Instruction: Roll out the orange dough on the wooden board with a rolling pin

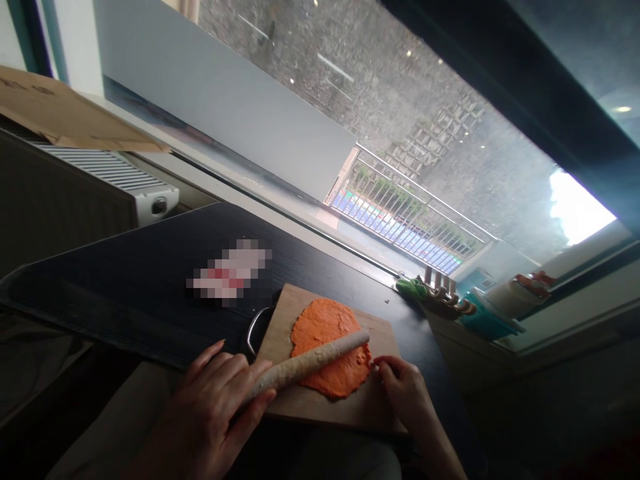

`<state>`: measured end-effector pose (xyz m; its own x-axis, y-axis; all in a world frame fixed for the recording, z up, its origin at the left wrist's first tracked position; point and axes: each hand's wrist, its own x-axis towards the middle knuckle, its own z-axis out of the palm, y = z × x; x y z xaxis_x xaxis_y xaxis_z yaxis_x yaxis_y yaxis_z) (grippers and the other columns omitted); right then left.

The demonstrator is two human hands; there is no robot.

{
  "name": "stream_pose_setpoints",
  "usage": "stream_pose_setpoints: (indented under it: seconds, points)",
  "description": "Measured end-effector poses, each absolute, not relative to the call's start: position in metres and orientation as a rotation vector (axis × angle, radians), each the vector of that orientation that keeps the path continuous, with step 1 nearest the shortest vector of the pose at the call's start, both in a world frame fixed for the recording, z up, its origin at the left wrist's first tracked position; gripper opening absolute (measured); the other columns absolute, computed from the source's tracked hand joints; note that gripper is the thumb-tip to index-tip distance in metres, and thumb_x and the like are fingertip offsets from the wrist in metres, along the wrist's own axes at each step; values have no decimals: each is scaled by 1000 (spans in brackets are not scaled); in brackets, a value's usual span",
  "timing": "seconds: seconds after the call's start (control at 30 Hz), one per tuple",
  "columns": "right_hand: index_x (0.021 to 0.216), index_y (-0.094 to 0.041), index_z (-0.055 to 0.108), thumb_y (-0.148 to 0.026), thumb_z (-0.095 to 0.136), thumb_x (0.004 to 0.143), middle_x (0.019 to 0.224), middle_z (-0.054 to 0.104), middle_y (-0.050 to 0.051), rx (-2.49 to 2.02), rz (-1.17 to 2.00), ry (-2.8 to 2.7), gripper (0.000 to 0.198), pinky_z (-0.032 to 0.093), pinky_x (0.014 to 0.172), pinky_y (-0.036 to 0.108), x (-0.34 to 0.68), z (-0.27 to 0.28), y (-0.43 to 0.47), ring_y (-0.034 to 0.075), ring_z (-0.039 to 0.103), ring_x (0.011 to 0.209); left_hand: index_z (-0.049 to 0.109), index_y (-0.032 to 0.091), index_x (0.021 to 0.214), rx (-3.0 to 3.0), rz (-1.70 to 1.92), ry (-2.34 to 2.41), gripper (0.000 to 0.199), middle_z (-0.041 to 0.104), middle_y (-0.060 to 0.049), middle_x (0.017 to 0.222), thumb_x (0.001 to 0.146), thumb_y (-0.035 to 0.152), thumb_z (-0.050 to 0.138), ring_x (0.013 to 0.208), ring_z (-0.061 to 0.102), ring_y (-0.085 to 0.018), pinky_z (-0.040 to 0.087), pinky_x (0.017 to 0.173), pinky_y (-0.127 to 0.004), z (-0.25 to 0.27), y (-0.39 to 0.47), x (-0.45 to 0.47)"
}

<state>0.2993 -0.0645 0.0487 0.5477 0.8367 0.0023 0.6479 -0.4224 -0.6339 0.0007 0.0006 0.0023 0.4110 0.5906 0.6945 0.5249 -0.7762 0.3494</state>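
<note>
A flat, rounded sheet of orange dough (325, 319) with a ragged edge lies on a wooden board (350, 408). Across it, slanting up to the right, rests a light wooden rolling pin (310, 360). My left hand (220, 393) is closed around the near end of the pin, hiding that end. At the dough's right edge, my right hand (403, 383) has thumb and forefinger pinched together on the rim; the exact contact is small and dim.
The board sits on a dark table (165, 260) by a window. Left of the board is a metal handle (256, 330). A blurred-out pale and red item (230, 273) lies farther left. Beyond stand a radiator (150, 200), a paper bag (65, 110) and a teal container (490, 317).
</note>
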Motion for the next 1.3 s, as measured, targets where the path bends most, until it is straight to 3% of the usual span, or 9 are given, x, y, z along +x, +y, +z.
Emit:
stream_pose_setpoints:
  seconds: [0.43, 0.83, 0.97, 1.07, 1.13, 1.2, 1.3]
  points:
    - [73, -18, 72, -40, 50, 73, 58, 64, 2, -2184, 598, -1208, 31, 40, 46, 24, 297, 48, -72, 15, 56, 49, 57, 26, 111, 2545, 1327, 1000, 24, 63, 4, 80, 91, 37, 51, 76, 60, -15, 36, 101, -43, 3, -1, 1]
    - [88, -15, 73, -50, 52, 71, 62, 64, 2, -2017, 668, -1067, 44, 39, 43, 24, 290, 42, -76, 13, 53, 46, 56, 24, 113, 2571, 1317, 1002, 25, 65, 3, 84, 91, 35, 50, 78, 61, -15, 36, 101, -43, 6, -1, -1]
    - [85, -15, 73, -48, 54, 73, 58, 62, 1, -2064, 549, -1060, 39, 40, 45, 24, 290, 41, -77, 13, 54, 47, 56, 23, 113, 2571, 1315, 997, 25, 65, 2, 86, 91, 33, 51, 79, 61, -16, 36, 101, -44, 5, -1, -1]
    - [89, -14, 72, -50, 55, 74, 62, 64, 3, -1982, 681, -1087, 42, 41, 43, 24, 292, 43, -75, 15, 56, 49, 56, 24, 112, 2572, 1318, 1001, 25, 66, 2, 86, 91, 34, 51, 79, 62, -16, 36, 101, -44, 4, 0, 0]
    - [94, -13, 71, -52, 54, 75, 72, 69, 6, -1902, 639, -1080, 47, 46, 48, 26, 295, 44, -72, 18, 62, 58, 56, 25, 112, 2566, 1343, 1001, 25, 66, 3, 85, 91, 37, 50, 78, 62, -16, 37, 100, -44, 3, 1, 0]
    - [101, -14, 70, -51, 53, 77, 89, 72, 10, -1914, 468, -1081, 48, 52, 64, 30, 295, 44, -71, 22, 67, 78, 56, 25, 112, 2559, 1350, 1003, 25, 65, 3, 85, 91, 38, 49, 78, 62, -16, 37, 100, -44, 2, 1, 0]
    - [114, -20, 67, -45, 50, 81, 113, 68, 8, -2019, 280, -1174, 45, 47, 93, 37, 285, 37, -71, 25, 61, 108, 55, 26, 113, 2552, 1326, 1004, 25, 65, 3, 85, 92, 37, 48, 78, 62, -15, 36, 101, -44, 0, 1, 0]
